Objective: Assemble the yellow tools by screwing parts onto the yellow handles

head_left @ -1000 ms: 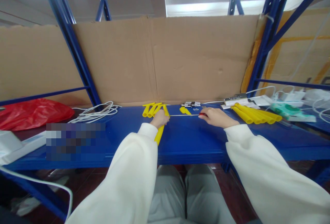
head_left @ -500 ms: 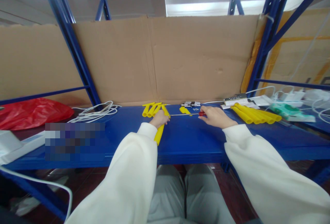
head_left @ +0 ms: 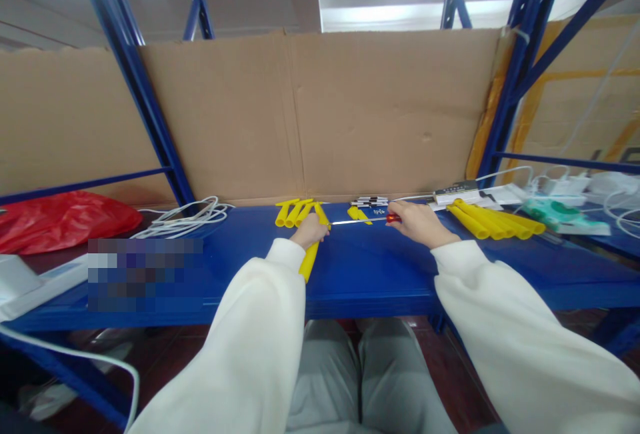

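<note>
My left hand (head_left: 311, 230) is closed around a yellow tube (head_left: 309, 262), which lies pointing toward me on the blue shelf. My right hand (head_left: 414, 222) grips the red handle of a screwdriver (head_left: 357, 221). Its long metal shaft runs level to the left and its tip meets the tube at my left fingers; the contact point is too small to make out. Just behind the left hand lie several yellow tubes with flared ends (head_left: 293, 213). Small yellow pieces (head_left: 359, 215) and tiny metal screws (head_left: 380, 211) rest behind the shaft.
Black and silver parts (head_left: 369, 201) lie at the back. More yellow tubes (head_left: 493, 222) are stacked at right, near a green-and-white packet (head_left: 563, 216) and cables. Coiled white cable (head_left: 195, 219) and a red bag (head_left: 70, 221) sit at left. Cardboard (head_left: 320, 114) walls the back.
The fingers of my right hand have shifted slightly on the red handle, showing more of it. My left hand and the tube stay in place.
</note>
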The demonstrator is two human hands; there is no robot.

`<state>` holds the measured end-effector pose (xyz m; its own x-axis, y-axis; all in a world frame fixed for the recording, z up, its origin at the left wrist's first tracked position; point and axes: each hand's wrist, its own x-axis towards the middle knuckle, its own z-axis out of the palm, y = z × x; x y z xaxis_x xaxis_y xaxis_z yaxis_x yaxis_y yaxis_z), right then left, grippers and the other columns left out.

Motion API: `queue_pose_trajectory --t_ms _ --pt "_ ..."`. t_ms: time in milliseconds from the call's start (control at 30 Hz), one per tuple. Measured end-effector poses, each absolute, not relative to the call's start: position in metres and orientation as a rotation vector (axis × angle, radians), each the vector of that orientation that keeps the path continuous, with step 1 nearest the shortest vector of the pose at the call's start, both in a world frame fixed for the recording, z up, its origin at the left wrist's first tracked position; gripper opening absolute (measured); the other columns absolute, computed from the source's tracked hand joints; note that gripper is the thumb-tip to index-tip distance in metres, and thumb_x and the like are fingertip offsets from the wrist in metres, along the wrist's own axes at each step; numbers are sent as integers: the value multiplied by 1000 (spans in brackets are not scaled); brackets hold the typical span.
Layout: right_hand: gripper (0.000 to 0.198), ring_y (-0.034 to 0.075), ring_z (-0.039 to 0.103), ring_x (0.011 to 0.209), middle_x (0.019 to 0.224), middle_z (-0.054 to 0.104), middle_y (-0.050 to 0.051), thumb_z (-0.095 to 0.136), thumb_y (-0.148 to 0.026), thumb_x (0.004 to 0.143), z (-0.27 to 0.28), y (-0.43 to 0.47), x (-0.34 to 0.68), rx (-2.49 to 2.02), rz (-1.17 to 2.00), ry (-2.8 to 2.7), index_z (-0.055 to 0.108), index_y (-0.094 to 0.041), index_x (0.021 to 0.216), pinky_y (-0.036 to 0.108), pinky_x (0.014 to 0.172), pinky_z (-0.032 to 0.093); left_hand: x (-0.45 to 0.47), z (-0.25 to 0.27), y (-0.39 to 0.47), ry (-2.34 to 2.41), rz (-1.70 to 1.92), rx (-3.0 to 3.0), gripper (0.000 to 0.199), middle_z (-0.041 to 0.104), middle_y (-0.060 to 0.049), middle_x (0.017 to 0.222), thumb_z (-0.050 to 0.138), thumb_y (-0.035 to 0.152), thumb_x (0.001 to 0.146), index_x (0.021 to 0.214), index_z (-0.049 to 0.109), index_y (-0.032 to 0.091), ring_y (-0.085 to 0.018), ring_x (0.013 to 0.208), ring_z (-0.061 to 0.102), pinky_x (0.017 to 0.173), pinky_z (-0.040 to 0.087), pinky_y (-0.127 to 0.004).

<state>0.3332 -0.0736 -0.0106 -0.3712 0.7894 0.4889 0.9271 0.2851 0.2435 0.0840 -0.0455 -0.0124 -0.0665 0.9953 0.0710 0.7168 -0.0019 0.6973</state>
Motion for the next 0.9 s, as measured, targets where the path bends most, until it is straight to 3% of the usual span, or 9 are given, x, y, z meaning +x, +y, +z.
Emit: queue_pose_trajectory --t_ms 200,433,533,700,900 --pt "16 24 67 87 99 73 12 55 -26 91 -11 -72 335 -1569 -716 -2281 64 -19 102 29 69 41 83 -14 -42 1831 805 1775 16 53 0 45 58 3 73 63 67 12 -17 57 62 56 44 -23" --pt "30 23 69 87 99 75 10 46 -38 97 -10 -76 334 -1552 -616 -2328 70 -21 98 29 71 43 82 -13 -44 1854 785 1782 19 52 0 46 58 3 76 59 62 12 -16 55 60 54 45 -23" --pt "27 24 69 84 96 76 9 54 -42 93 -8 -77 332 -1620 -557 -2349 67 -20 103 29 67 42 82 -13 -44 1863 789 1777 19 50 1 45 59 3 76 59 61 12 -15 53 58 52 44 -23" --pt "18 23 69 84 95 75 8 58 -29 91 -8 -75 333 -1624 -570 -2387 65 -19 104 28 66 41 82 -14 -43 1870 794 1782 17 49 1 44 60 3 75 60 62 12 -15 53 58 52 43 -22" --pt "28 23 69 90 101 75 9 48 -37 96 -12 -73 336 -1562 -555 -2379 71 -22 101 29 71 44 80 -15 -40 1881 793 1753 19 51 0 43 59 2 74 59 62 14 -18 56 61 56 46 -24"
